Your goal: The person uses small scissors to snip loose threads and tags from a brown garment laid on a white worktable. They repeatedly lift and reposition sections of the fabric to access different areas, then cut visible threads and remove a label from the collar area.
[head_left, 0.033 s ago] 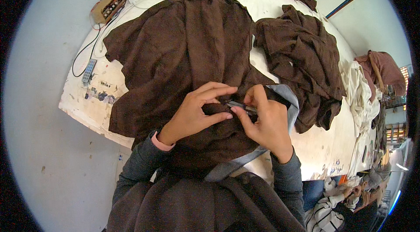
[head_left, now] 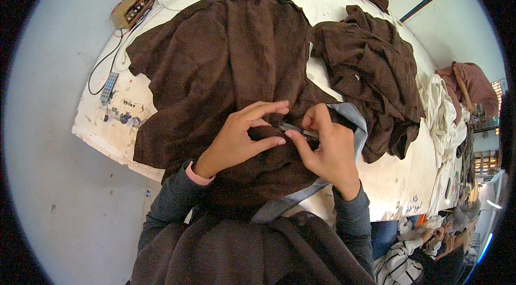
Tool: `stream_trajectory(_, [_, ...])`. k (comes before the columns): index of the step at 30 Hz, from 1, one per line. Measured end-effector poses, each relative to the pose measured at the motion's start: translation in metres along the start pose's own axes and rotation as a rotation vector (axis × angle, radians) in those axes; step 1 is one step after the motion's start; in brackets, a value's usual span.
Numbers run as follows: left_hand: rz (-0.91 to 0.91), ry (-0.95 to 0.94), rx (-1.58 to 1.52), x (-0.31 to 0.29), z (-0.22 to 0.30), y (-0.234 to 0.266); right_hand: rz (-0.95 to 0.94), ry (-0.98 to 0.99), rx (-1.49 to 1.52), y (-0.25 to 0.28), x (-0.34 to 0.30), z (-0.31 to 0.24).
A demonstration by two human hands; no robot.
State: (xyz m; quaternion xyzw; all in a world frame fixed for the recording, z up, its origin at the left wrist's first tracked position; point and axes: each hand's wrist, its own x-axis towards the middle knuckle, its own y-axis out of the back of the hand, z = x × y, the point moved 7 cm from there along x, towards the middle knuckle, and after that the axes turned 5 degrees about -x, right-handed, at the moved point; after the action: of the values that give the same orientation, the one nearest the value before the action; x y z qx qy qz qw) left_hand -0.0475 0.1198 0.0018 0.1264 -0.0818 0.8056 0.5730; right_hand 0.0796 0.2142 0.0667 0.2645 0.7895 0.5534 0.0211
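From where I stand, the brown cloth [head_left: 215, 70] spreads over the white table [head_left: 398, 188] from eight o'clock round past twelve, its near folds bunched under both hands at the centre. The left hand [head_left: 236, 137] has thumb and forefinger parted in a loose curve with a fold of cloth between them — whether the hidden fingers grip it I can't tell. The right hand [head_left: 333, 148] pinches a small metal tool [head_left: 293, 127] between thumb and fingertips, its tip pointing to ten o'clock, into the cloth. The cloth looks soft, limp and fairly light, more likely to crease and drag than to slip, and I'd judge it sturdy except right by that tip; a flat pinch just beside the spot would steady it, while shifting the whole spread would want both hands at its edges. The tool looks hard and slim, best held well back from its point. A grey band [head_left: 352, 115] curves from two o'clock behind the right wrist down towards six, close enough to tangle, and a brown heap [head_left: 371, 80] lies at two, crowding that side. Out at half past ten sits a box [head_left: 134, 5] with cables [head_left: 115, 56] running near the cloth's far edge — a possible snag. A remote [head_left: 109, 87] lies towards half past nine, and white cloth [head_left: 438, 107] hangs at three
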Motion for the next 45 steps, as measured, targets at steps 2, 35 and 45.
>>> stream_trajectory(2, [0.017, 0.058, -0.101, -0.003, -0.013, 0.000, 0.045, -0.050, 0.046, 0.007, -0.004, 0.005])
stream_trajectory(35, [0.055, 0.320, -0.500, -0.002, -0.023, 0.001, 0.062, -0.331, 0.500, -0.012, -0.030, 0.038])
stream_trajectory(45, [0.060, 0.386, -0.547, -0.005, -0.033, 0.001, 0.207, -0.154, 0.030, -0.006, -0.035, 0.003])
